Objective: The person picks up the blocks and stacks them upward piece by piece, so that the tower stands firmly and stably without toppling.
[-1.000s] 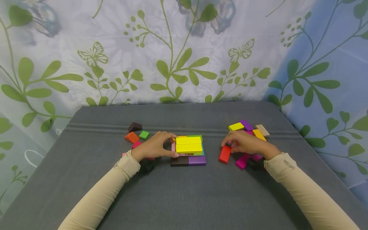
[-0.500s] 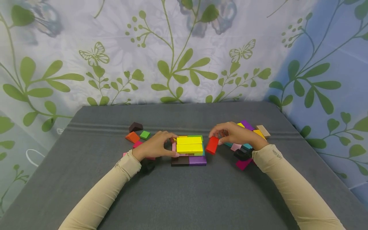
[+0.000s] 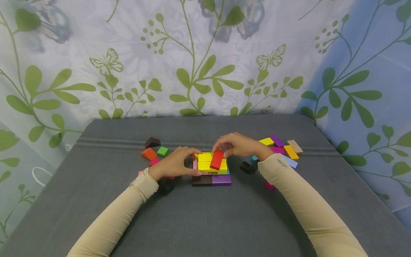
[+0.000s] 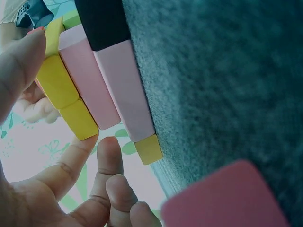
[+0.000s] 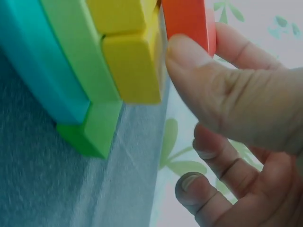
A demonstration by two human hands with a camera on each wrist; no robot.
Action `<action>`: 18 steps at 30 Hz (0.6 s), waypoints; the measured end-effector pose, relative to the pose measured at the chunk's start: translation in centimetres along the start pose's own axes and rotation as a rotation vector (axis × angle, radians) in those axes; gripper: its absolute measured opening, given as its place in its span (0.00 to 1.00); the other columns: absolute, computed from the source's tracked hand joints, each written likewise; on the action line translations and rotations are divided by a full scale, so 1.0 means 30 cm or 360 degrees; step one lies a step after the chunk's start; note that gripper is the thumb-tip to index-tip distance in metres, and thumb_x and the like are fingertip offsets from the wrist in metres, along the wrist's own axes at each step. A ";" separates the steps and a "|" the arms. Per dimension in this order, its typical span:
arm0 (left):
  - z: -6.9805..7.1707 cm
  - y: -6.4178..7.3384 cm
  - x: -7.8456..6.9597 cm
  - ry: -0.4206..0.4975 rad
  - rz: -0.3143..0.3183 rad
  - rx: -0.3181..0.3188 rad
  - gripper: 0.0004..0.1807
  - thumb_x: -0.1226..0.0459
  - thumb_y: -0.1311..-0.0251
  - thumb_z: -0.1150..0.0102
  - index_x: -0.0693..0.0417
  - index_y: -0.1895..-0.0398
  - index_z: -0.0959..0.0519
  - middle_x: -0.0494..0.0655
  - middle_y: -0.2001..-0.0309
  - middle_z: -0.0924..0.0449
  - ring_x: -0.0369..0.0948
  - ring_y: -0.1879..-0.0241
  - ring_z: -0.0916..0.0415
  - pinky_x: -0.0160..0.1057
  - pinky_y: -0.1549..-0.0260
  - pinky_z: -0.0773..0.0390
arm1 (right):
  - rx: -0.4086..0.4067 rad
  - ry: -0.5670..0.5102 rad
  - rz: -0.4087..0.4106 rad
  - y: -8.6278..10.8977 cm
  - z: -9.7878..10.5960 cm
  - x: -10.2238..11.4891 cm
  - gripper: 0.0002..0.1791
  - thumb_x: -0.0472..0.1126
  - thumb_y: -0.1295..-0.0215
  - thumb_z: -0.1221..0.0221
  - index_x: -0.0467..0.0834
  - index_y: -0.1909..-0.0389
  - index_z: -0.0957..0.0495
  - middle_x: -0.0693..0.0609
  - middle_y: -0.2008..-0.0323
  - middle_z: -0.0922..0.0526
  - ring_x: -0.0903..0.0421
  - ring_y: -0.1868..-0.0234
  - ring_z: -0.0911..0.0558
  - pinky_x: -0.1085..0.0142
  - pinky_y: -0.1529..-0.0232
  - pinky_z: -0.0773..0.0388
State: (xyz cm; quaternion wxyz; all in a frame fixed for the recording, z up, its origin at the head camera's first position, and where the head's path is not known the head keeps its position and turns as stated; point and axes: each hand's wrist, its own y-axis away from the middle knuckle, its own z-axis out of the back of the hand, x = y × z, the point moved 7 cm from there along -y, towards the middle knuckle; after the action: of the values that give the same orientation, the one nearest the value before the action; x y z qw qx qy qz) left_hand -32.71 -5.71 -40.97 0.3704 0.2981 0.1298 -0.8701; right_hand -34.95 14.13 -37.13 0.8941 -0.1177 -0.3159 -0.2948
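Observation:
A low stack of coloured wooden blocks stands mid-table, with two yellow blocks side by side on top. My left hand holds the left end of this yellow pair between thumb and index finger. In the left wrist view, pink blocks lie beneath the yellow ones. Over the right part of the yellow pair, my right hand pinches a red block between thumb and fingers. The right wrist view has the red block tilted near the yellow top; whether they touch is unclear. A dark brown block and a purple block form the stack's front.
Loose blocks lie left of the stack, including an orange block, a green block and a dark brown triangular block. More are scattered at right, such as an orange-yellow block and a beige block. A patterned curtain hangs behind.
My right hand has lifted the red block from beside the right-hand pile and carried it left, over the yellow blocks. The left hand has stayed at the stack.

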 end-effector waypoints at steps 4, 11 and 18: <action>0.001 0.002 0.004 0.0009 0.0005 -0.0002 0.40 0.51 0.37 0.22 0.57 0.26 0.24 0.49 0.48 0.19 0.52 0.45 0.27 0.54 0.44 0.25 | -0.0007 -0.0017 0.0020 -0.023 -0.017 0.009 0.19 0.24 0.31 0.33 0.38 0.41 0.13 0.50 0.56 0.15 0.53 0.61 0.23 0.56 0.56 0.22; 0.001 0.005 0.006 0.0024 -0.0018 0.0005 0.39 0.52 0.36 0.23 0.59 0.26 0.25 0.49 0.48 0.19 0.55 0.40 0.28 0.60 0.37 0.27 | -0.0146 -0.0126 0.0008 -0.013 -0.025 0.012 0.20 0.25 0.23 0.41 0.31 0.33 0.22 0.43 0.51 0.14 0.51 0.63 0.22 0.62 0.63 0.25; 0.001 0.001 0.005 0.0016 -0.0025 0.0002 0.39 0.52 0.36 0.22 0.58 0.26 0.24 0.49 0.48 0.19 0.55 0.41 0.28 0.61 0.36 0.27 | -0.0156 -0.0054 -0.0222 0.034 -0.062 -0.003 0.36 0.50 0.30 0.28 0.33 0.30 0.27 0.40 0.37 0.19 0.43 0.42 0.21 0.46 0.41 0.20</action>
State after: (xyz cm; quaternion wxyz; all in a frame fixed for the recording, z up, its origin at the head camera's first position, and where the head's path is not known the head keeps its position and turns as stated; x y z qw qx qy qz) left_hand -32.78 -5.85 -41.04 0.3626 0.3017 0.1335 -0.8716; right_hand -33.48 14.24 -38.64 0.8591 -0.1441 -0.3235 -0.3695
